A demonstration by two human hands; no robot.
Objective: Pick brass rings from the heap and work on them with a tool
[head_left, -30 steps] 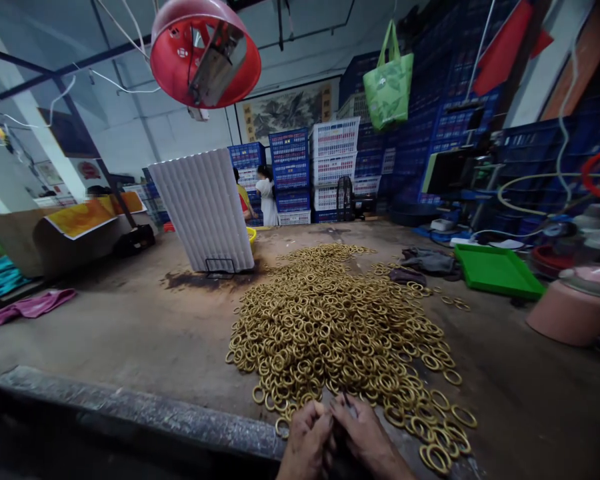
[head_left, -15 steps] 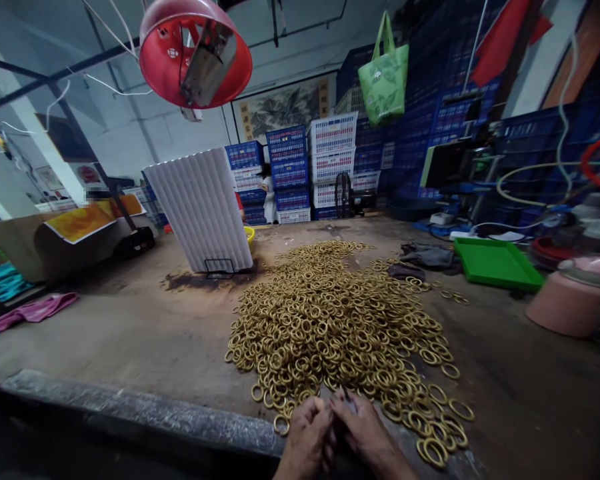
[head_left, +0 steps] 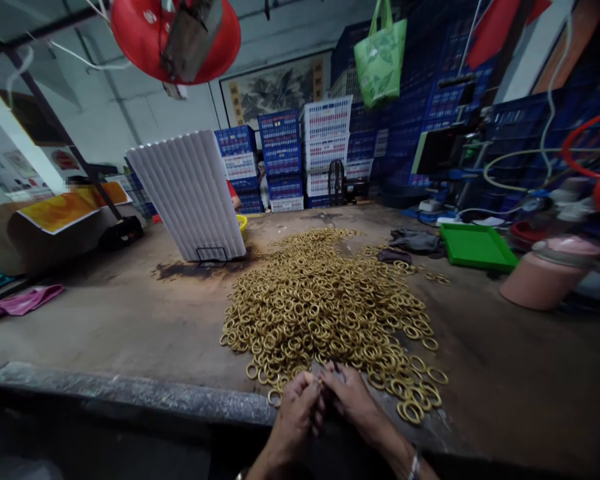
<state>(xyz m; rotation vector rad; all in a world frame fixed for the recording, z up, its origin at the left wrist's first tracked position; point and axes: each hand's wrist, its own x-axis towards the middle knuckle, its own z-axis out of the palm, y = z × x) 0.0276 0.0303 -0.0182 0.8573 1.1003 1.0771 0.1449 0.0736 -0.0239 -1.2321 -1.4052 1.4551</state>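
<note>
Smooth, brassy rings [head_left: 320,307] heaped on the counter [head_left: 130,327]. Left hand [head_left: 296,405] is curled closed beside them, contents hidden; right hand [head_left: 353,397] pinches some dark thing [head_left: 336,367]. Wall picture [head_left: 275,87] has lettering, too blurry to read.

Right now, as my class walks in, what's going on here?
A person's left hand and right hand are close together at the near edge of the table, before a heap of gold-coloured rings. A slim dark object pokes from the right hand; whether the left holds anything is unclear. A corrugated panel stands left of the heap, a green tray right.
</note>
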